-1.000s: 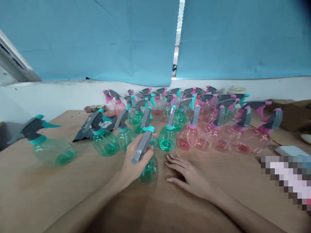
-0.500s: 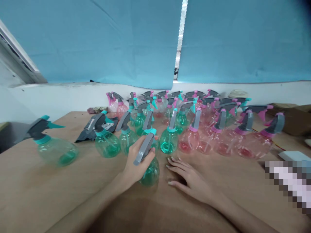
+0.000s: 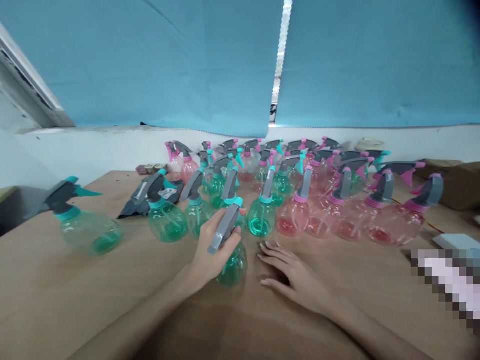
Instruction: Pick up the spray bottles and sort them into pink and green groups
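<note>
My left hand is closed around the neck of a green spray bottle with a grey and turquoise trigger head, standing close in front of me. Its collar is hidden by my fingers. My right hand rests on the table, fingers spread, holding nothing. Just beyond it stand a green spray bottle with a turquoise collar and a pink spray bottle. Left of my left hand are another green spray bottle and, farther out, a larger-looking one.
Several more pink and green spray bottles stand in rows toward the wall. A dark plastic packet lies at the left behind the bottles. On the right are a brown cardboard box and a white box. A blue curtain hangs behind.
The view has shifted very slightly. Both hands keep their places, the left still around the green spray bottle, the right still flat on the table.
</note>
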`<state>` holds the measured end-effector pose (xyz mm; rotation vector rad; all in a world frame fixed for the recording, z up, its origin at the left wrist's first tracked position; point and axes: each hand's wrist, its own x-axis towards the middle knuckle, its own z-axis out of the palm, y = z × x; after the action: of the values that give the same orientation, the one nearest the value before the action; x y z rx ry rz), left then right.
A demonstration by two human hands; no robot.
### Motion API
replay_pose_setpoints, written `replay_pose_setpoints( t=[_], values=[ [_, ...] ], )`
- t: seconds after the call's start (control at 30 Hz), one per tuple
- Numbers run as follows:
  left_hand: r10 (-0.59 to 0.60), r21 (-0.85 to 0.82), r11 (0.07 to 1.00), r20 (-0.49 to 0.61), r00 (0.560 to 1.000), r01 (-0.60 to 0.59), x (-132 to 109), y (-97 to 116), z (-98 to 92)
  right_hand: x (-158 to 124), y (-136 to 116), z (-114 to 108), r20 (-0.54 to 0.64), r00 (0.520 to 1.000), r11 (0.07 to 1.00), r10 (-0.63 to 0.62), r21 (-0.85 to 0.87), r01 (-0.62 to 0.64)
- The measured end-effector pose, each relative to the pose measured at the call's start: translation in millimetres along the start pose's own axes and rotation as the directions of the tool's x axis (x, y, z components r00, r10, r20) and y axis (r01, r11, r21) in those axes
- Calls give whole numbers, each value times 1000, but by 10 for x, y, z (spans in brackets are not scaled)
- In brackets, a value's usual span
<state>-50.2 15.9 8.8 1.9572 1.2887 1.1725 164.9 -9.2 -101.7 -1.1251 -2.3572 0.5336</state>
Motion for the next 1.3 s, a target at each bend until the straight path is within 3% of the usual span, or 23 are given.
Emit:
replay_pose_setpoints(
  t=[1.3],
  values=[
    [79, -48, 996, 76, 994, -75, 11, -40, -54, -14, 9, 25, 17, 1000, 1000, 18, -23, -17]
  ],
)
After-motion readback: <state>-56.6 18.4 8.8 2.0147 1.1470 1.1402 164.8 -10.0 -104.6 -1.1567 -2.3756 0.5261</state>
